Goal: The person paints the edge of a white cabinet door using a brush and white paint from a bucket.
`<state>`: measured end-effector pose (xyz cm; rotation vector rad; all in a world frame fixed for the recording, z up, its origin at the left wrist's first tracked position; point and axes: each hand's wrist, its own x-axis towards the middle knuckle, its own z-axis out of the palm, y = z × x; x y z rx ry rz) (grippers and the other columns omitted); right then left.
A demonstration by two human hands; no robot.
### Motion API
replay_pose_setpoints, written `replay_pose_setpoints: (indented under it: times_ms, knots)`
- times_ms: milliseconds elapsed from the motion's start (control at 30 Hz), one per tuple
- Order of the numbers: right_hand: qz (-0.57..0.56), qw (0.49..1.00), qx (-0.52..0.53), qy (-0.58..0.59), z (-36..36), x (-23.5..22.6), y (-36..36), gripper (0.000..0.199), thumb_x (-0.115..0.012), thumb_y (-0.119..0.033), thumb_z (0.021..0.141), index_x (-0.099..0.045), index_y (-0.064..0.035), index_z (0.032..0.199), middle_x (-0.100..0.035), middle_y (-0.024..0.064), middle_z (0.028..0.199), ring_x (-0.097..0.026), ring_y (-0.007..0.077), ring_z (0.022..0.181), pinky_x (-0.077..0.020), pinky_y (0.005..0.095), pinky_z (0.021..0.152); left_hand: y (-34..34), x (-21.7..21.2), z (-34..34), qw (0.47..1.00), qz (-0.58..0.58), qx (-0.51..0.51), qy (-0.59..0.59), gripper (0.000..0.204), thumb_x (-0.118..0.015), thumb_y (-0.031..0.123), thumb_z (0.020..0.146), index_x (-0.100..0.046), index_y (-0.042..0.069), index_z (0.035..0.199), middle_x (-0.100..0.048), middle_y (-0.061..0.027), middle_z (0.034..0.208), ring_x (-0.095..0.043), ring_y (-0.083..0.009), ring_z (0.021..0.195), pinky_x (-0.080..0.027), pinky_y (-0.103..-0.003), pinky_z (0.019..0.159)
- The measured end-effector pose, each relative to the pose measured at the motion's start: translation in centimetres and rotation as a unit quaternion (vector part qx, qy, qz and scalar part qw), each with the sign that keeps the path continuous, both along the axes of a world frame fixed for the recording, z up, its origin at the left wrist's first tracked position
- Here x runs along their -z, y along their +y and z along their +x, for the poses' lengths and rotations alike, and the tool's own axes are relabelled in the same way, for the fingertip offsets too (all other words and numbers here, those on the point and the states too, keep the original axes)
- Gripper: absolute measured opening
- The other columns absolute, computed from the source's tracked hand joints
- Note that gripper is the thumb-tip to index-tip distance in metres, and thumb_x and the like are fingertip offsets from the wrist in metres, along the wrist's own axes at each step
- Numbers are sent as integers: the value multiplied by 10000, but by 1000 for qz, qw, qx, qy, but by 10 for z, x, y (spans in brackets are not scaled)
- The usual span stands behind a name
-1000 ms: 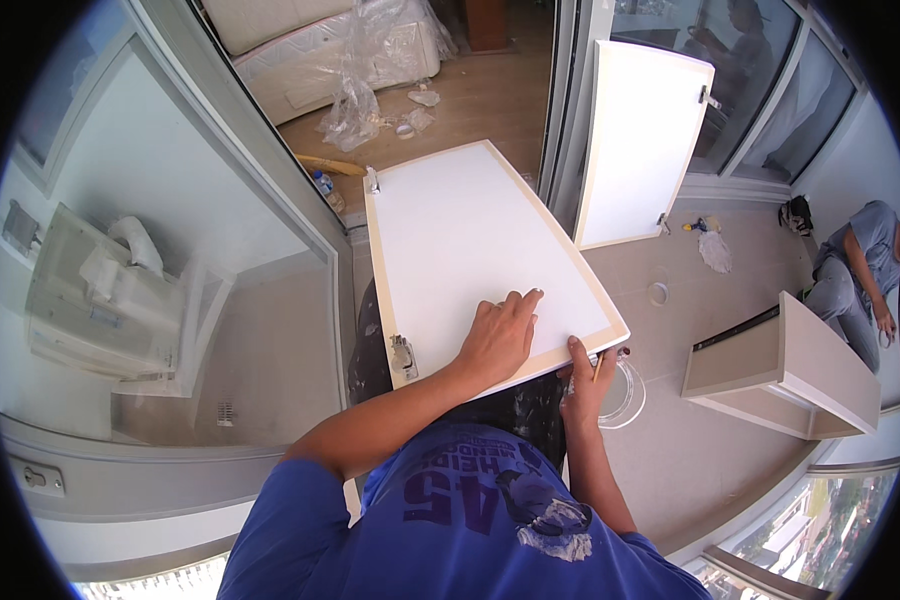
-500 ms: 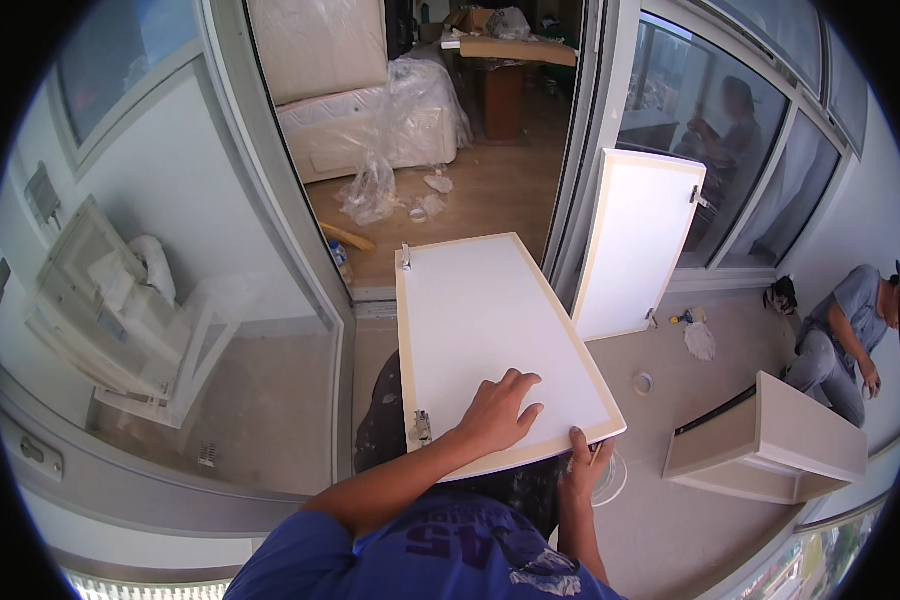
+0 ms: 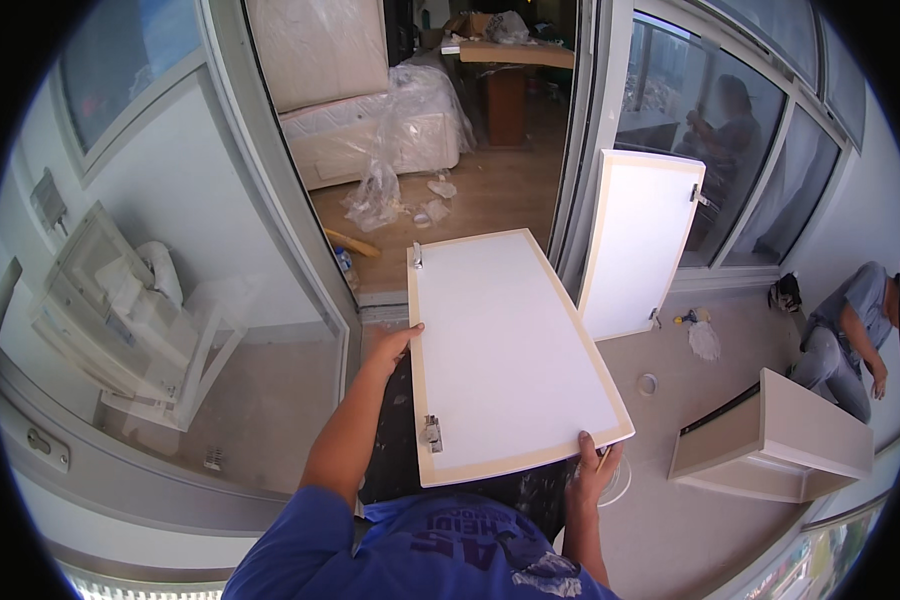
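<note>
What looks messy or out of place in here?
A crumpled clear plastic sheet droops off the pale boxy mattress onto the brown wooden floor, near loose whitish scraps. It looks untidy because it trails down in a bunched heap.

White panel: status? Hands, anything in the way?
Left hand at left edge, fingers hidden; right hand gripping near-right corner. White panel face up, two hinges along left edge. Second panel standing beyond right edge, possible snag.

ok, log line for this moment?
left hand: holding white panel, left edge | right hand: holding its near right corner | second panel: standing upright
</note>
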<state>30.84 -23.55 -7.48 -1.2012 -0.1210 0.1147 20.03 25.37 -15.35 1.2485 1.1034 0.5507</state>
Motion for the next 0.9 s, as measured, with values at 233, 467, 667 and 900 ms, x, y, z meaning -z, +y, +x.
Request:
replay_pose_setpoints:
  times_ms: [233, 467, 667, 900]
  knots:
    - [-26, 999, 4, 36, 16, -3, -11, 611, -788, -93, 923, -510, -13, 1462, -649, 118, 1268, -636, 226, 1141, -508, 404, 1018, -8, -28, 16, 997, -64, 48, 9, 1073, -897, 64, 851, -193, -61, 1652, -747, -112, 985, -705, -200, 734, -553, -353, 608]
    - [-46, 997, -33, 52, 44, -12, -29, 597, -804, -119, 885, -539, -18, 1410, -670, 111, 1142, -666, 204, 994, -560, 362, 822, -60, -58, -17, 996, -79, 16, 25, 1266, -920, 59, 827, -40, 30, 1736, -724, -64, 961, -648, -142, 685, -477, -304, 564]
    - [-9, 998, -54, 36, 67, -15, -30, 594, -814, -130, 866, -556, 14, 1382, -685, 106, 1095, -677, 199, 959, -560, 347, 779, -79, -74, -29, 999, -46, 16, 21, 1265, -925, 53, 833, -44, 55, 1741, -734, -72, 1032, -687, -163, 750, -479, -303, 632]
    - [-62, 990, -100, 77, 103, -7, -49, 577, -819, -138, 857, -579, -1, 1363, -680, 75, 1007, -667, 130, 766, -493, 249, 572, -120, -99, -49, 1000, -2, -8, -19, 1250, -937, 77, 836, -59, 23, 1725, -718, -83, 1069, -629, -162, 796, -435, -334, 678]
